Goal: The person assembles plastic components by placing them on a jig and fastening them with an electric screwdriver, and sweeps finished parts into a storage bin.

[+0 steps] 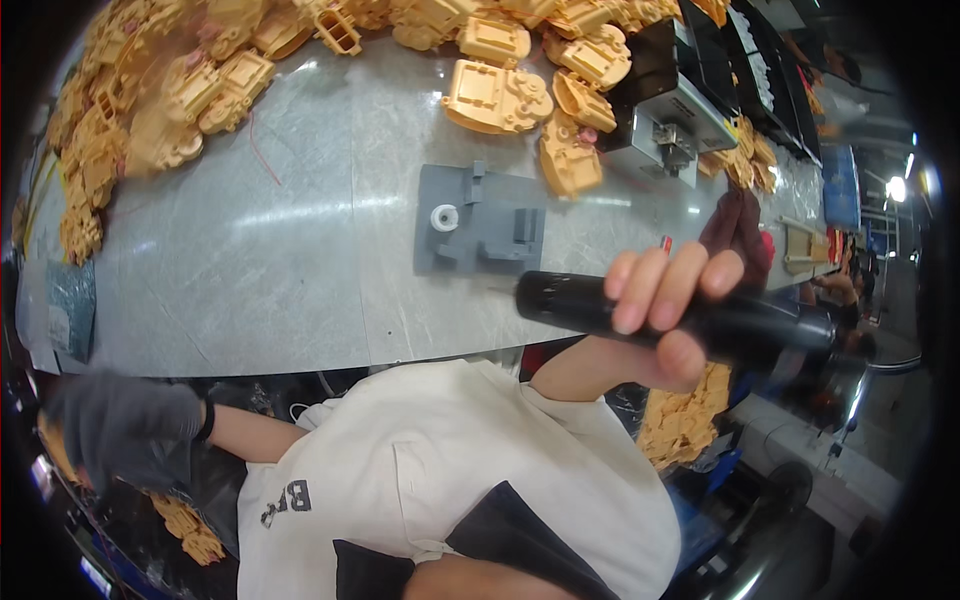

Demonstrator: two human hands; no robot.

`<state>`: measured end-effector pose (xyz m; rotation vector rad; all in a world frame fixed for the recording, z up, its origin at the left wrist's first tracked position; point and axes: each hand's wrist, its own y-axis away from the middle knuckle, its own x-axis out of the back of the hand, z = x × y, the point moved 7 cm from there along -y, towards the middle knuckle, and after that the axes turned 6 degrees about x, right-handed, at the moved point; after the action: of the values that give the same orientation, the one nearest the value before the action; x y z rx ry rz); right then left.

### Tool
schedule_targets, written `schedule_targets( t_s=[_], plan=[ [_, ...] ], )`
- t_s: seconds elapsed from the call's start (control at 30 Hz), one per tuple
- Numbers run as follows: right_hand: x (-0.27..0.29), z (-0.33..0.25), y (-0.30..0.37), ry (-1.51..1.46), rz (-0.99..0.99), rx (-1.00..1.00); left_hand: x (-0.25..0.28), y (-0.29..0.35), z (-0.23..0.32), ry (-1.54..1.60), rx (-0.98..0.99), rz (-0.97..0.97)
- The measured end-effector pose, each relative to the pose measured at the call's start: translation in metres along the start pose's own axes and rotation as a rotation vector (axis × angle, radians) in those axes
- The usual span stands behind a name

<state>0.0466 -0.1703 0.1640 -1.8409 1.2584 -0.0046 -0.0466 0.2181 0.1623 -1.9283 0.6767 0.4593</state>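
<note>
Dark lettering (299, 494) marked the white shirt (470, 430); the right hand (668, 300) gripped a black screwdriver (565, 300); the gloved left hand (125, 420) blurred, its grip impossible to tell.

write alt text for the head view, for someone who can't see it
A person's bare right hand grips a black electric screwdriver, pointing left near a grey holder on a grey table. The left hand, dark-gloved and blurred, is at lower left. Pale orange plastic parts crowd the table's far side.

Dk red cloth (736, 222) (rt side)
</note>
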Motion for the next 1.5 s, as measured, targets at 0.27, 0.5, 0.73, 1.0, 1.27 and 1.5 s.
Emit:
schedule_targets(
  t_s=[0.27,0.5,0.73,1.0,1.27,1.5],
  plan=[
    [-0.088,-0.011,-0.023,-0.354,0.037,0.174,0.140,-0.003,-0.088,-1.261,0.829,0.315],
    [-0.112,-0.029,-0.036,-0.525,-0.084,0.134,0.290,0.015,-0.158,-2.746,0.887,-0.600],
    [-0.102,-0.024,-0.036,-0.753,-0.262,0.076,0.302,0.014,-0.137,-2.279,0.906,-0.156],
    [-0.093,-0.023,-0.041,-0.792,-0.450,0.171,0.206,-0.001,-0.107,-1.592,0.591,0.485],
    [-0.095,-0.018,-0.040,-0.690,-0.427,0.475,0.179,0.053,-0.206,-2.451,0.715,-0.510],
    [-0.087,-0.020,-0.017,-0.841,0.056,0.260,0.198,0.083,-0.218,-2.493,1.281,-0.660]
  ],
)
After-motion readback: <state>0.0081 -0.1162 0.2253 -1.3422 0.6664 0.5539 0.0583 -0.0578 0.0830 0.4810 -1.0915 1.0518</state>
